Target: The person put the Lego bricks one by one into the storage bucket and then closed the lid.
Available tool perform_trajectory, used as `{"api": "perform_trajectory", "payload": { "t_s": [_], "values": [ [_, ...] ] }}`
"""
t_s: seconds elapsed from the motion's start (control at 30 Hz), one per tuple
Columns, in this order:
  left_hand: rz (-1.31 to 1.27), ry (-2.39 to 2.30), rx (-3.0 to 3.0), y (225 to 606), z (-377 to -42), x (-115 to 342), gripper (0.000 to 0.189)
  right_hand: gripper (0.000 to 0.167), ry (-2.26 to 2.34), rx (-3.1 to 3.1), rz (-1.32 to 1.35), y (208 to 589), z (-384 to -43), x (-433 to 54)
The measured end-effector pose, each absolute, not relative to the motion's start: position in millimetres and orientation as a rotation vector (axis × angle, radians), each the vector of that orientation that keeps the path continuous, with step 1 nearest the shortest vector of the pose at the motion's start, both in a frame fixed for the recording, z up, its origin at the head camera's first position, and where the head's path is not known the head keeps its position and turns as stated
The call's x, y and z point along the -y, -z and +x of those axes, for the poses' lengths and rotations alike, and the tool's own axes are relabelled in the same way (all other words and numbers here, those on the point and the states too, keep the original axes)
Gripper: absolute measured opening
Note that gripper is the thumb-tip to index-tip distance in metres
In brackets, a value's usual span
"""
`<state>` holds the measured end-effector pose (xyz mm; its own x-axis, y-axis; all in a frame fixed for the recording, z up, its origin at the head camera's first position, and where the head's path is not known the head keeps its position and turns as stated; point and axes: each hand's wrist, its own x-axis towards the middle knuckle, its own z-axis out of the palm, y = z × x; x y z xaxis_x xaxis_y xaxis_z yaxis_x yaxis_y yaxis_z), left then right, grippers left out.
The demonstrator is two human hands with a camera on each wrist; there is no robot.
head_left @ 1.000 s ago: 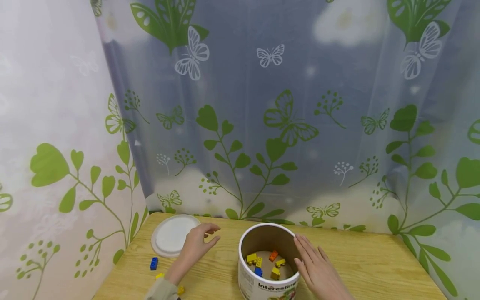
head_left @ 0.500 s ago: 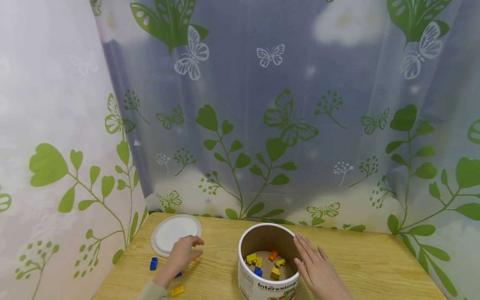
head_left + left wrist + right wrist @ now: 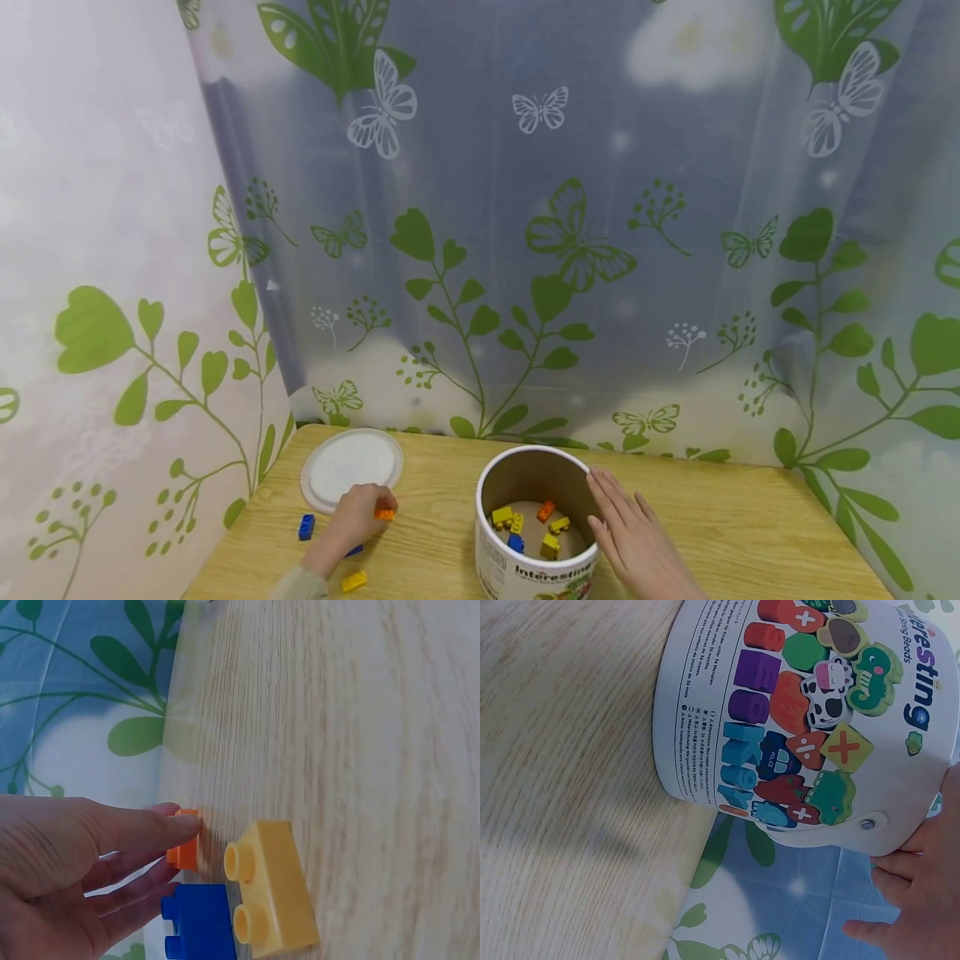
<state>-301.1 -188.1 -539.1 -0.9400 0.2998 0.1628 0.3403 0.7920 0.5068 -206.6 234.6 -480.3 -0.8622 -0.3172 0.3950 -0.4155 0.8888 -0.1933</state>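
My left hand (image 3: pixel 354 518) pinches an orange toy brick (image 3: pixel 189 851) between thumb and fingers, low over the table. A blue brick (image 3: pixel 204 922) and a yellow brick (image 3: pixel 279 889) lie close by in the left wrist view. Farther left sits another blue brick (image 3: pixel 307 527). My right hand (image 3: pixel 637 533) rests with straight fingers against the right side of the rim of a white round bucket (image 3: pixel 495 562). Inside it lie several yellow bricks, a blue brick (image 3: pixel 517 542) and an orange brick (image 3: pixel 547 510). The right wrist view shows the bucket's printed outer wall (image 3: pixel 795 712).
A white round lid (image 3: pixel 352 468) lies flat at the table's back left. Leaf-patterned curtains (image 3: pixel 465 375) hang behind and to the left of the wooden table (image 3: pixel 720 517). A handle pivot (image 3: pixel 868 824) sticks out from the bucket's side.
My left hand has moved left and down from beside the bucket and now holds the orange brick. The right hand has stayed at the bucket rim.
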Motion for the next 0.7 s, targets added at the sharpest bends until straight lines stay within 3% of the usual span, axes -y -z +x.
{"api": "perform_trajectory", "payload": {
  "t_s": [0.3,0.7],
  "values": [
    [-0.509,0.889,2.871,541,-300,190,0.021,0.053,-0.390,2.686,0.550,481,-206,-235],
    [-0.616,0.969,2.721,515,-299,168,0.021,0.052,-0.372,2.657,0.568,481,-207,-235]
  ]
}}
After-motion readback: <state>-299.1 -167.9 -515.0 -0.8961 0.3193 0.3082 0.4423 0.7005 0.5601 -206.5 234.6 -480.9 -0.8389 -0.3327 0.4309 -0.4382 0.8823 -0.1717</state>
